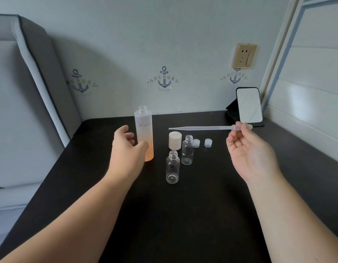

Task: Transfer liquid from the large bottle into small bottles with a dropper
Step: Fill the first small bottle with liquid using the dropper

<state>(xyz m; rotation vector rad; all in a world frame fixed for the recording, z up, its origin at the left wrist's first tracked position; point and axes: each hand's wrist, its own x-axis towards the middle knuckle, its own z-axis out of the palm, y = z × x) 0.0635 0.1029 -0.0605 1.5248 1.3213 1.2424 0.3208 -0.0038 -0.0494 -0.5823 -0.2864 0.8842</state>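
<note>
Right, the right hand [248, 149] is palm-up at centre right, thumb and forefinger pinching the dropper [208, 127] at its bulb end; the other fingers are loosely curled. The dropper lies roughly level, its thin tip pointing toward frame left, above the caps and apart from everything on the table.

The left hand [127, 147] is at centre left, thumb against the lower front of the large bottle [144, 133] and fingers curved round its far side; can't tell how firm the hold is. The bottle is upright and uncapped, a frosted cylinder fading from white at the top to orange at the base, with orange lettering partly hidden by the hand; only "hipcar"-like characters are visible.

Just to its right is a white cylindrical cap [175, 140]. Two clear small bottles are open and upright: the near one [172, 167] in front, the far one [187, 149] behind it and just beside the white cap. Two small translucent caps [208, 142] sit right of the far bottle.

All rest on a matte black table [183, 215]. At upper right a small mirror [249, 105] stands on a black stand. The wall has anchor prints reading "ANCHORS" [163, 78] and a gold socket plate [244, 56].
</note>
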